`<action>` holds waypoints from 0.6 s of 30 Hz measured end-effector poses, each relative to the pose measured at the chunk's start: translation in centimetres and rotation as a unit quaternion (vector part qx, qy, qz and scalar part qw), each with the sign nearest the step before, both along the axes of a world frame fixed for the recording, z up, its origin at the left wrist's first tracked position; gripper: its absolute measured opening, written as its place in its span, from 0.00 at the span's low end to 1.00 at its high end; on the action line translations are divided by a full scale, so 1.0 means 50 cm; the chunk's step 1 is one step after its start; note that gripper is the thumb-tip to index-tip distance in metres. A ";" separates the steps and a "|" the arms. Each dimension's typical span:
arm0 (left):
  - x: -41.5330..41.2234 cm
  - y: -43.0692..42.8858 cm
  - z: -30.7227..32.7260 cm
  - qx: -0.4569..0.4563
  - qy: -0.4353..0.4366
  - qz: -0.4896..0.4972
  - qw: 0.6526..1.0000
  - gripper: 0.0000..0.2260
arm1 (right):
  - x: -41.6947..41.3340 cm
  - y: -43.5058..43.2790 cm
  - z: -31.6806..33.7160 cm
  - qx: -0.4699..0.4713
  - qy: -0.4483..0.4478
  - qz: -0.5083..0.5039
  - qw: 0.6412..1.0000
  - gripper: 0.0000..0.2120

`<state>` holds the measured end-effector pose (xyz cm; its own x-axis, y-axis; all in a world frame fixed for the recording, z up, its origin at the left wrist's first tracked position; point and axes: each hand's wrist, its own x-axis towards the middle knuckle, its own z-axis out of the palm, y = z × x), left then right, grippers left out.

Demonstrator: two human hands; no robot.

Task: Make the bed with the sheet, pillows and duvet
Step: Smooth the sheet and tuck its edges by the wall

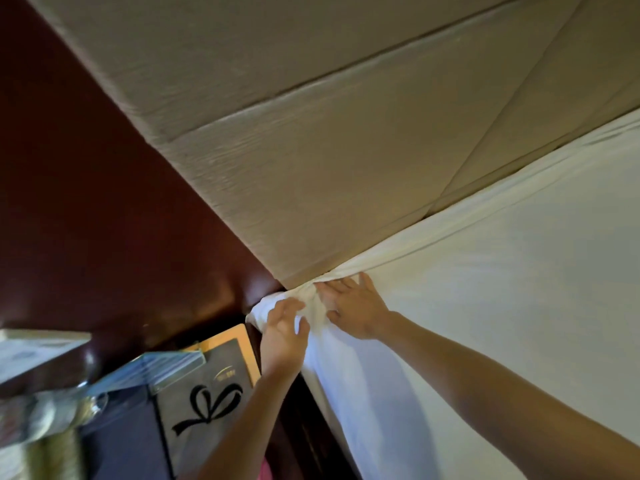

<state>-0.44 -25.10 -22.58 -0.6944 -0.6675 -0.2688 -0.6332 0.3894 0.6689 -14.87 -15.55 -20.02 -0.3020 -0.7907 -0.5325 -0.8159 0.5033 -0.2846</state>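
Bed corner at the headboard: two hands on a white sheet.

White sheet (485, 306) lies over the mattress, fairly smooth across the top and bunched into folds at the corner where it meets the padded beige headboard (311, 150). Right hand (355, 308) lies flat on the sheet at that corner, fingers straight and slightly spread, tips pointing at the gap under the headboard. Left hand (284, 329) is cupped over the side of the same corner, fingers bent against the gathered cloth; whether it pinches the cloth cannot be told. Dark red-brown wall panel (86, 185) stands beside the headboard. Below the corner, next to the bed: a grey bag (207, 403) printed with a black bow, and a stack of books (156, 368), blurred.
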 end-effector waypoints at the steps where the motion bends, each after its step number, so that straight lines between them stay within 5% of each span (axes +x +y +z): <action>1: -0.003 0.006 -0.007 -0.004 -0.003 -0.016 1.000 0.17 | -0.001 -0.006 0.002 0.009 -0.008 -0.012 1.000 0.29; 6: -0.035 0.021 -0.035 0.079 -0.092 -0.027 0.992 0.23 | -0.026 -0.034 0.020 0.016 -0.020 -0.031 0.999 0.22; 11: -0.070 -0.011 -0.038 0.085 -0.145 -0.028 0.985 0.21 | -0.054 0.005 0.014 -0.058 0.084 -0.059 0.993 0.17; 18: -0.098 -0.012 -0.045 0.124 -0.186 -0.015 0.975 0.21 | -0.069 0.024 0.007 0.073 0.055 -0.029 0.995 0.25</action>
